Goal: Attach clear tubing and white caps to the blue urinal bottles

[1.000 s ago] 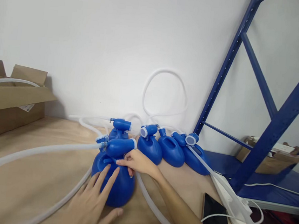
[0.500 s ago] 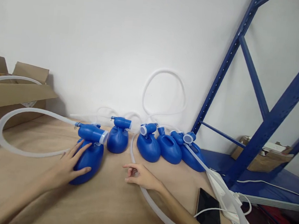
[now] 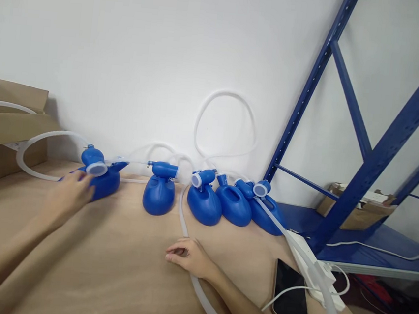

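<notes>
At the left, my left hand (image 3: 70, 192), smeared by motion, grips the near end of a blue plastic urinal bottle (image 3: 106, 184). This bottle sits askew near the wall, with a rounded spout piece (image 3: 93, 158) whose white-rimmed mouth faces me. A translucent hose (image 3: 34, 145) loops leftward from that piece. My right hand (image 3: 190, 256) rests over another translucent hose (image 3: 201, 294) on the table, fingers loosely curled and thumb slightly apart, nothing visible between them. Beyond it stand several more blue urinal bottles (image 3: 158, 196) in a row, with spout pieces on top.
An open cardboard box (image 3: 15, 131) stands at the far left. To the right lie a black phone (image 3: 292, 298) with a white cable and a white power strip (image 3: 306, 260). A blue metal rack (image 3: 308, 92) rises beside the table (image 3: 121, 267); a hose coil leans on the wall.
My left hand has moved the urinal bottle back and left, turning its mouth toward me. My right hand has shifted slightly, its index finger now more curled. The view has moved a little right.
</notes>
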A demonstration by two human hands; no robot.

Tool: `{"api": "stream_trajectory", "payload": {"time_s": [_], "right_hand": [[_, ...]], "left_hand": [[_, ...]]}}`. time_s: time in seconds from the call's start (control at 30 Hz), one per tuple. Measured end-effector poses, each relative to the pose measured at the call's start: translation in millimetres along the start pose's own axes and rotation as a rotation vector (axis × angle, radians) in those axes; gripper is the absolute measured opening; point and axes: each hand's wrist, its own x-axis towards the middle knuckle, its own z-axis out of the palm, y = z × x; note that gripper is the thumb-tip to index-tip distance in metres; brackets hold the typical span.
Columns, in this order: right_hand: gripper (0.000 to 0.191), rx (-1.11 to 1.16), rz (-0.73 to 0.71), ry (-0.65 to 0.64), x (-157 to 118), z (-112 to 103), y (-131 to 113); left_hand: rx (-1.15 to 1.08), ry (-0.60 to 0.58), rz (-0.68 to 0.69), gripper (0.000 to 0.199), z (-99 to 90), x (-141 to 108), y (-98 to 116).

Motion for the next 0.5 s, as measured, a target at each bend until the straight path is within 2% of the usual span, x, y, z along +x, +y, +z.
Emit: {"api": "stream_trajectory", "payload": {"time_s": [0.1,0.17,0.27,0.37,0.43,0.5], "right_hand": [[0.018,-0.147,-0.092,0.027,0.1,1.2,4.8],[0.018,-0.217,-0.141,0.035,0.8,2.6,9.4],[0.019,-0.282,-0.205,0.043,1.7,5.0,14.7],[0.019,-0.299,-0.226,0.077,1.9,6.2,16.9],[0.021,-0.242,-0.17,0.128,2.1,5.5,17.8],[0.03,-0.131,-0.069,0.194,3.4,3.5,19.3]], "left_hand": [[-0.107,-0.093,0.087,0.05,26.2,5.2,78.7],[-0.27,-0.129,0.073,0.062,47.6,17.5,124.4],[-0.35,-0.098,-0.015,0.069,72.2,41.6,169.1],[-0.371,-0.11,-0.081,0.057,82.3,57.9,182.5],[-0.376,-0.142,-0.075,0.046,80.5,61.0,178.2],[-0.376,-0.207,-0.021,0.034,71.9,59.7,168.4]]}}
